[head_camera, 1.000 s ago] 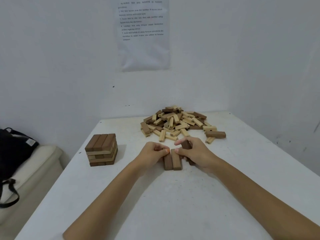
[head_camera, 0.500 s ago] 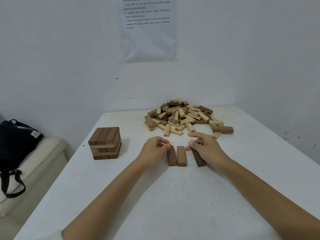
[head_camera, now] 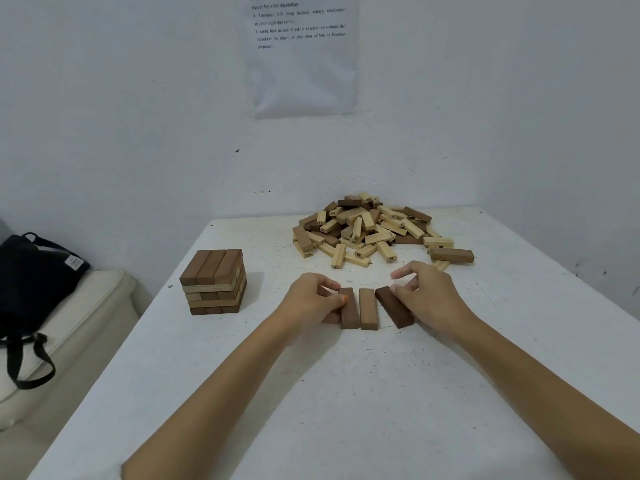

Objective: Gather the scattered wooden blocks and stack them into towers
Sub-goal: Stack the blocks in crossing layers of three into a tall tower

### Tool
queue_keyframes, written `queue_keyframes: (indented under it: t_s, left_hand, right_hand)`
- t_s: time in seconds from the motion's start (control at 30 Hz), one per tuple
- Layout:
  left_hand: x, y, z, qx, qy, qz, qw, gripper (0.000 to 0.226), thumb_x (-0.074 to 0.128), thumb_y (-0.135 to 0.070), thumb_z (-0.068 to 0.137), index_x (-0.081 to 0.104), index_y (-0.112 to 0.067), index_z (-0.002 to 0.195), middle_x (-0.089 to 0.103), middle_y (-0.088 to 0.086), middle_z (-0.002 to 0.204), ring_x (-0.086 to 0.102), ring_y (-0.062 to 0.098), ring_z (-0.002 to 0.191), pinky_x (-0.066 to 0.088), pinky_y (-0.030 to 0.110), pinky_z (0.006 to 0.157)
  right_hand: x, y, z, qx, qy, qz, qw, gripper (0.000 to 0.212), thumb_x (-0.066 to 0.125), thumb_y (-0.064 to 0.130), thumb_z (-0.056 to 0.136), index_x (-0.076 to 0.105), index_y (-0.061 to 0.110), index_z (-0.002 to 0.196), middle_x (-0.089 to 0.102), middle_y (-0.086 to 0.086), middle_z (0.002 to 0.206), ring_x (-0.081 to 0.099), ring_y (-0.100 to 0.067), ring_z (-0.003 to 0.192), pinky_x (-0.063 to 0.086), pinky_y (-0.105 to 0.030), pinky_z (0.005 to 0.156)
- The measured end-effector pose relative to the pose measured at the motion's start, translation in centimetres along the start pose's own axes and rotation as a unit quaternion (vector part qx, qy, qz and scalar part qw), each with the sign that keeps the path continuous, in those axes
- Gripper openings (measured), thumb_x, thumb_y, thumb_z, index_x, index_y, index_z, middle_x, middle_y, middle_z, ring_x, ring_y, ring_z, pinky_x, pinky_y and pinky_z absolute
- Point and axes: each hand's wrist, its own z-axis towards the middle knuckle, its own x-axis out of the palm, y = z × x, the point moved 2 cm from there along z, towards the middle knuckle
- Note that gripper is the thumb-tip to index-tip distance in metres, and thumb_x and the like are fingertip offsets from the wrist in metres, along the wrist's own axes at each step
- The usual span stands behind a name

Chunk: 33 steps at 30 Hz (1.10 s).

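Observation:
Three wooden blocks lie flat on the white table (head_camera: 346, 403) in front of me. A brown block (head_camera: 348, 310) and a lighter block (head_camera: 367, 309) lie parallel with a thin gap between them. A dark brown block (head_camera: 394, 307) lies angled just to their right. My left hand (head_camera: 310, 301) pinches the brown block's left side with thumb and curled fingers. My right hand (head_camera: 427, 292) grips the dark block's right side, index finger lifted. A short stacked tower (head_camera: 214, 282) stands to the left. A loose pile of blocks (head_camera: 363, 230) lies at the back.
A lone dark block (head_camera: 452, 255) rests at the pile's right edge. White walls close in behind and to the right, with a printed sheet (head_camera: 301, 57) taped up. Left of the table, a black bag (head_camera: 31, 271) sits on a cream cushion (head_camera: 76, 323).
My right hand has laid the dark block down flat beside the other two. The two left blocks now lie slightly apart. The view has tilted down and to the left.

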Motion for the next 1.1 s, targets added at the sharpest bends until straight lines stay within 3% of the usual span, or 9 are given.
queue_keyframes:
  t_s: [0.17, 0.3, 0.43, 0.5, 0.57, 0.73, 0.93, 1.03, 1.1]
  left_hand:
    - [0.5, -0.2, -0.5, -0.009, 0.028, -0.032, 0.999, 0.027, 0.063, -0.006, 0.089, 0.058, -0.006, 0.116, 0.059, 0.005, 0.088, 0.069, 0.014, 0.068, 0.057, 0.019, 0.07]
    - [0.5, -0.1, -0.4, -0.01, 0.022, -0.031, 0.999, 0.025, 0.064, -0.007, 0.089, 0.057, -0.006, 0.114, 0.061, 0.003, 0.085, 0.07, 0.017, 0.072, 0.056, 0.03, 0.084]
    - [0.5, 0.3, -0.3, -0.025, 0.014, -0.052, 0.998, 0.026, 0.069, -0.007, 0.085, 0.055, -0.005, 0.107, 0.059, 0.004, 0.085, 0.067, 0.013, 0.065, 0.056, 0.028, 0.075]
    - [0.4, 0.5, -0.2, -0.009, 0.0, -0.015, 1.0, 0.026, 0.074, -0.012, 0.082, 0.055, -0.007, 0.099, 0.062, 0.009, 0.089, 0.062, 0.013, 0.067, 0.053, 0.023, 0.063]
    - [0.2, 0.5, -0.2, 0.019, -0.012, 0.063, 0.998, 0.028, 0.079, -0.023, 0.078, 0.056, -0.011, 0.091, 0.066, 0.009, 0.091, 0.058, 0.014, 0.075, 0.045, 0.024, 0.063]
    - [-0.1, -0.3, -0.5, 0.027, 0.054, 0.09, 0.994, 0.035, 0.077, -0.019, 0.079, 0.062, -0.009, 0.109, 0.064, 0.002, 0.086, 0.057, 0.008, 0.071, 0.046, 0.018, 0.065]
    - [-0.4, -0.6, -0.8, 0.022, 0.07, 0.116, 0.991, 0.061, 0.082, -0.02, 0.073, 0.055, -0.008, 0.127, 0.068, 0.006, 0.104, 0.064, 0.016, 0.095, 0.052, 0.024, 0.085]
    - [-0.2, -0.4, -1.0, 0.026, 0.055, 0.108, 0.992, 0.064, 0.085, -0.016, 0.069, 0.056, -0.006, 0.126, 0.067, 0.005, 0.1, 0.064, 0.012, 0.089, 0.05, 0.014, 0.076]
    - [0.1, -0.2, -1.0, 0.031, 0.036, 0.101, 0.994, 0.064, 0.085, -0.013, 0.069, 0.056, -0.005, 0.125, 0.068, 0.007, 0.103, 0.065, 0.013, 0.092, 0.049, 0.009, 0.068]
  right_hand:
    - [0.7, 0.6, -0.5, 0.018, 0.034, 0.068, 0.997, 0.021, 0.055, 0.008, 0.095, 0.058, 0.014, 0.115, 0.056, -0.008, 0.079, 0.055, -0.017, 0.062, 0.045, -0.022, 0.05]
    - [0.3, 0.9, -0.8, 0.019, 0.081, 0.079, 0.993, 0.034, 0.055, 0.006, 0.09, 0.054, 0.02, 0.121, 0.056, -0.005, 0.079, 0.052, -0.016, 0.068, 0.044, -0.027, 0.061]
    - [0.3, 1.8, -1.5, -0.052, 0.185, -0.009, 0.981, 0.065, 0.07, 0.027, 0.084, 0.035, 0.031, 0.138, 0.046, 0.0, 0.11, 0.048, -0.014, 0.096, 0.044, -0.025, 0.077]
    - [0.5, 1.8, -2.0, -0.093, 0.182, -0.087, 0.975, 0.082, 0.074, 0.04, 0.078, 0.024, 0.036, 0.143, 0.039, 0.005, 0.119, 0.038, -0.013, 0.114, 0.041, -0.033, 0.095]
    - [0.7, 1.9, -2.3, -0.109, 0.169, -0.089, 0.976, 0.086, 0.074, 0.039, 0.076, 0.02, 0.039, 0.144, 0.038, 0.01, 0.12, 0.033, -0.012, 0.12, 0.041, -0.038, 0.101]
    - [0.3, 2.2, -2.3, -0.112, 0.217, -0.064, 0.968, 0.09, 0.071, 0.013, 0.073, 0.021, 0.041, 0.143, 0.042, 0.014, 0.117, 0.04, -0.013, 0.119, 0.045, -0.031, 0.099]
    - [-0.4, 2.2, -2.1, -0.136, 0.229, -0.118, 0.957, 0.088, 0.066, 0.009, 0.077, 0.021, 0.042, 0.146, 0.036, 0.007, 0.132, 0.028, -0.012, 0.127, 0.038, -0.031, 0.102]
    - [-0.9, 1.9, -1.6, -0.109, 0.204, -0.133, 0.964, 0.087, 0.071, 0.015, 0.077, 0.022, 0.038, 0.145, 0.036, 0.0, 0.134, 0.034, -0.015, 0.12, 0.043, -0.033, 0.098]
    - [-1.0, 1.8, -1.5, -0.088, 0.209, -0.101, 0.969, 0.085, 0.074, 0.013, 0.079, 0.025, 0.034, 0.146, 0.042, -0.001, 0.128, 0.046, -0.01, 0.105, 0.047, -0.021, 0.084]
